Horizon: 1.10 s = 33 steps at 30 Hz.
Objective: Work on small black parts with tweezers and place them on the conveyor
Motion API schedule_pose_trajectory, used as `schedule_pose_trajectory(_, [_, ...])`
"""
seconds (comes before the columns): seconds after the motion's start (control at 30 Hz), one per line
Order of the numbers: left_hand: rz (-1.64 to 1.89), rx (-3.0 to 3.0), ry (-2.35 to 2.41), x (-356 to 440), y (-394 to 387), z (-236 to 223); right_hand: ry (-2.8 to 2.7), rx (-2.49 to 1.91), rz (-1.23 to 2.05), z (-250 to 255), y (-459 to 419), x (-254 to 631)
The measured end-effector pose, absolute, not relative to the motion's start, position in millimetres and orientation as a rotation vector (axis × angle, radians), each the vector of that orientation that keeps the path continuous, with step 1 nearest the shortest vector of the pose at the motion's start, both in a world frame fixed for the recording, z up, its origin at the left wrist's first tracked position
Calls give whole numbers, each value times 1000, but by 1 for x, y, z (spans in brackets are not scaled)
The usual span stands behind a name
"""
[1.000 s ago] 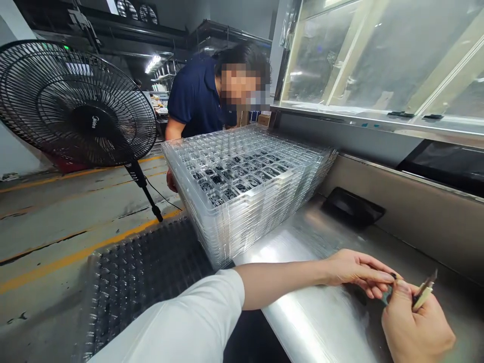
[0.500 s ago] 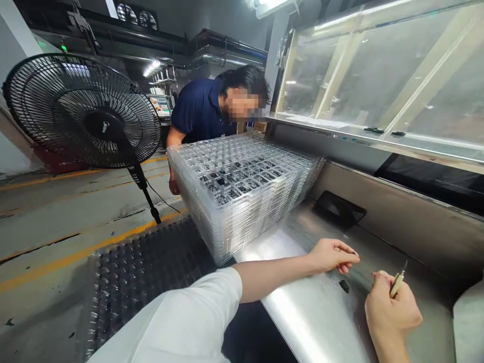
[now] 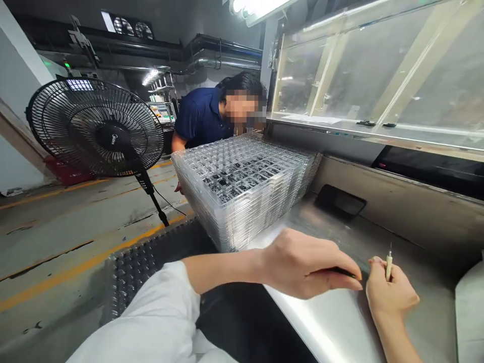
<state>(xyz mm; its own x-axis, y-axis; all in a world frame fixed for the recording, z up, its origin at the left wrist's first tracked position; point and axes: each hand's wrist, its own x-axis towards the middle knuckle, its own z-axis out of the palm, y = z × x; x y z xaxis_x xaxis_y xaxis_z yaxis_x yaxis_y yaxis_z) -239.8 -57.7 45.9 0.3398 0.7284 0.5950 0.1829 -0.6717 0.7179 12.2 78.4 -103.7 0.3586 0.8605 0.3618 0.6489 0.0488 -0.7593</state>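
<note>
My left hand (image 3: 306, 264) is above the metal worktop (image 3: 325, 322), thumb and fingers closed on a small black part (image 3: 345, 272). Most of that part is hidden between the fingers. To its right, my right hand (image 3: 393, 292) is wrapped round a small tool with a pale handle and thin metal tip (image 3: 389, 263), pointing up. The tool's exact kind cannot be made out. Beyond my left forearm rises a tall stack of clear plastic trays (image 3: 249, 222); several pockets of the top tray hold black parts (image 3: 242, 176).
A co-worker in a dark blue shirt (image 3: 198, 116) leans behind the stack. A black stand fan (image 3: 100, 131) is at the left. Another pocketed tray (image 3: 128, 282) lies low beside me. A clear-panelled cover (image 3: 363, 75) stands over the bench, with a black-rimmed opening (image 3: 340, 201) below.
My left hand has come nearer to me and lower, over the spot where a black part lay on the worktop. That part no longer shows there. The tool in my right hand points more upright.
</note>
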Motion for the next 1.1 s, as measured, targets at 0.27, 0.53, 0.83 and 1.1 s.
schedule_pose_trajectory(0.27, [1594,2365,1121,-326,-68,129,-1228,-1649,445,-103,77,11])
schedule_pose_trajectory(0.53, [1108,2746,1782,-381,13,172,-1176,-1649,430,-107,79,8])
schedule_pose_trajectory(0.83, [556,2734,2173,-401,92,187,-1195,-1617,418,-120,88,16])
schedule_pose_trajectory(1.1, [647,2577,2074,-401,121,191,-1198,-1653,433,-116,88,15])
